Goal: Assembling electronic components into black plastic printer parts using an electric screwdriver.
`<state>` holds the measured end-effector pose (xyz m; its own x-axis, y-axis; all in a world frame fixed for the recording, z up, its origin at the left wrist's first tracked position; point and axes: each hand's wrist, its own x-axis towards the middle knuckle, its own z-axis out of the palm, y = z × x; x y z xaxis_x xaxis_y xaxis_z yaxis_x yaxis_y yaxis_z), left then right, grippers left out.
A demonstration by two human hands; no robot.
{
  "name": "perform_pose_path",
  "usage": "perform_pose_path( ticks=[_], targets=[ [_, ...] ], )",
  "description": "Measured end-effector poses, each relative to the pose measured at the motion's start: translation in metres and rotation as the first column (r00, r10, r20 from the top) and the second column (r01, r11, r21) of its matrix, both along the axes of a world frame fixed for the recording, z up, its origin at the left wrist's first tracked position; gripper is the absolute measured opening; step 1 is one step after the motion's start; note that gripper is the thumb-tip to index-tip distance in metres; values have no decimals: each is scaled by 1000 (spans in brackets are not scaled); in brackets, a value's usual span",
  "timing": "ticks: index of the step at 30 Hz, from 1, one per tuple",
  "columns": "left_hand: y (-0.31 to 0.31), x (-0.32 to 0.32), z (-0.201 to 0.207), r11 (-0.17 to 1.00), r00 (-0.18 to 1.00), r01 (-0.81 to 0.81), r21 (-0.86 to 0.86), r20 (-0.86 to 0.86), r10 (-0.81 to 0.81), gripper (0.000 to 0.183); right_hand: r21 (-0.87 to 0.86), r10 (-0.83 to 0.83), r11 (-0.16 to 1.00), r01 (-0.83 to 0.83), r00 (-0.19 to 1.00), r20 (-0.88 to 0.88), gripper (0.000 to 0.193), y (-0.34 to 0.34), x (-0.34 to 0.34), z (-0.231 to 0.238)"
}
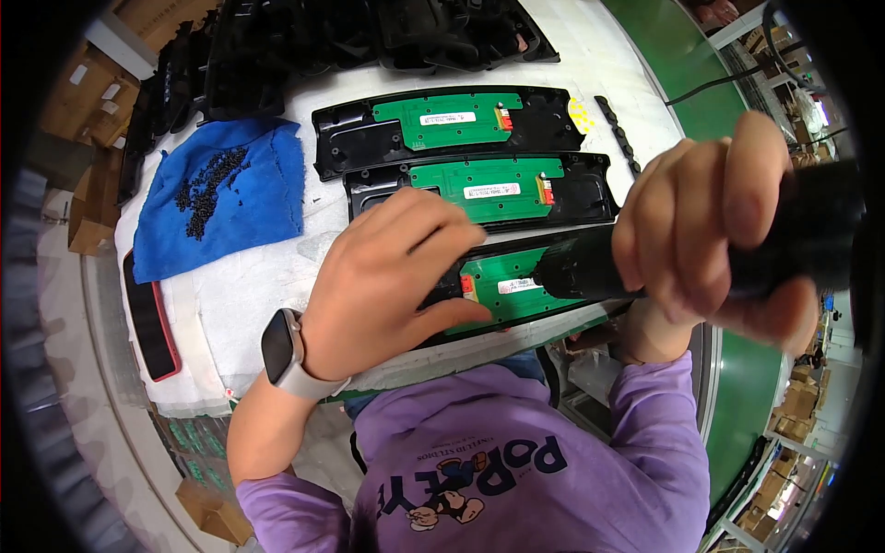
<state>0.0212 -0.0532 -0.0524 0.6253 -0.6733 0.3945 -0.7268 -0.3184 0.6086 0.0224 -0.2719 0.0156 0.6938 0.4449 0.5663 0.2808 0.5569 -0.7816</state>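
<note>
My right hand [701, 230] is wrapped round a thick black electric screwdriver [590, 264], which lies nearly level and points left. Its tapered end is over the green circuit board [502, 265] in the nearest black plastic panel [516, 324], hiding part of the board. I cannot see whether the bit touches a screw. Over the left end of that panel is my left hand [387, 267], thumb and forefinger apart, with nothing seen between them. A grey-strapped watch [293, 355] is on this wrist. Beyond lie a middle panel [585, 198] and a far panel [355, 145], each with a green board.
Small black screws [210, 189] are heaped on a blue cloth [263, 217] at the left. Near it lies a red-edged phone [152, 318]. Black plastic housings [369, 41] are piled at the back. A black strip [618, 134] and yellow dots [580, 115] lie far right.
</note>
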Motion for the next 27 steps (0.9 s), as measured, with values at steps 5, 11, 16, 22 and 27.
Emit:
perform_pose_path(
  ticks=[5,11,16,22,27],
  targets=[
    [2,0,-8,996,992,13,88,126,-24,34,-279,223,941,-191,971,88,44,9,13,8],
    [2,-5,-11,986,994,32,162,102,-49,25,-245,186,953,-176,982,18,41,14,16,4],
    [2,-10,-15,987,990,46,154,127,-66,21,-256,170,953,-163,985,4,39,4,13,-3],
    [-2,-28,-9,966,984,-29,257,179,-18,29,-242,208,950,-198,978,19,34,5,15,-9],
    [-6,-41,-15,924,956,-113,365,294,1,31,-274,232,938,-214,972,34,30,11,15,-1]
  ],
)
